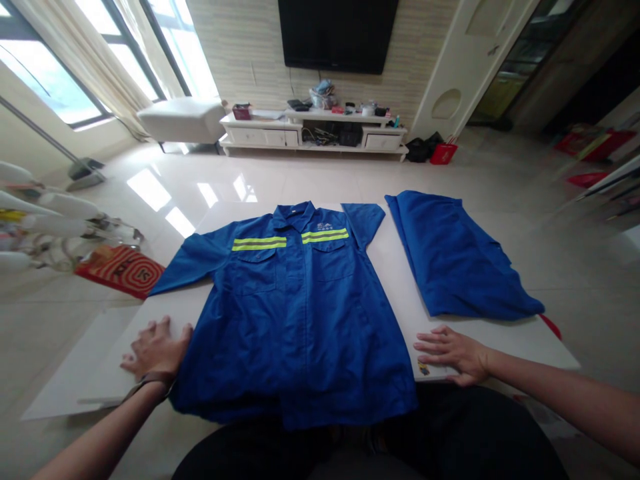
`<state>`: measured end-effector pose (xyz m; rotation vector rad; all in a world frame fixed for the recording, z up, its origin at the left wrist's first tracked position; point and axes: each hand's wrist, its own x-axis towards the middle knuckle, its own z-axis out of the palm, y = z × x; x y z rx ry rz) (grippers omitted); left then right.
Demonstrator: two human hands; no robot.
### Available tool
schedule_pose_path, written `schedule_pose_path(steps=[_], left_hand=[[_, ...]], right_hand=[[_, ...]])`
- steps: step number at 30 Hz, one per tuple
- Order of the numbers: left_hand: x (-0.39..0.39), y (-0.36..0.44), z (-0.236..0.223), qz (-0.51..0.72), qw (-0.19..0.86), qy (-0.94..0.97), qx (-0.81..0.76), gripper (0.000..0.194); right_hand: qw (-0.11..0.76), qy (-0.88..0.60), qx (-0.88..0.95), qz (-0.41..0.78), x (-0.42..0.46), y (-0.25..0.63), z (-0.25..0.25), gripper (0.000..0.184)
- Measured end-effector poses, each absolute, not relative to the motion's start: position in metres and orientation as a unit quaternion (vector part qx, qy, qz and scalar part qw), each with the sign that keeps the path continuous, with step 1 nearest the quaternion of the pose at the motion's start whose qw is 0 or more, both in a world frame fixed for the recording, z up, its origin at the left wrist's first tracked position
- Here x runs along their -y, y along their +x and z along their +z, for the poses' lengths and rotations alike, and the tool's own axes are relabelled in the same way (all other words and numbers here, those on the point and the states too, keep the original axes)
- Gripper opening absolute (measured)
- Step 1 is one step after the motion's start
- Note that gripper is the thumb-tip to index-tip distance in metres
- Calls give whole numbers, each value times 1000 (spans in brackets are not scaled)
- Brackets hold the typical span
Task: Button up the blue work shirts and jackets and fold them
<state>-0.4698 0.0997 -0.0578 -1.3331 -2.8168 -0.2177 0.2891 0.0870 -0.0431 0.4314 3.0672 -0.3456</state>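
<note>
A blue work jacket (295, 320) lies front side up on a white table (400, 287), its collar pointing away from me. Yellow and grey reflective strips cross its chest above two flapped pockets, and its lower hem hangs over the near edge. My left hand (159, 348) rests on the table with fingers spread, close against the jacket's left side. Flat on the tabletop to the right of the jacket is my right hand (453, 352), its fingers stretched out and holding nothing. Beyond that hand lies a folded blue garment (460, 257).
A red KFC paper bag (123, 270) stands beside the table's left end. Across the tiled floor are a white TV cabinet (260, 138), a wall-mounted television (337, 33) and a pale bench (183, 120). A red bin (444, 153) sits near the cabinet's right end.
</note>
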Motion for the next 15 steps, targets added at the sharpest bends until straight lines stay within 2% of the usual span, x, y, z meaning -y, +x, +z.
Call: schedule_pose_path(steps=[6,15], left_hand=[[-99,-477,-63,-79,-1,-433,898,76],[-100,-471,-59,-71,7,-426,902,79]], right_hand=[[29,137,-985,-102,-87,290,-44,78],[47,128,-987,-83,-88,288,-42,78]])
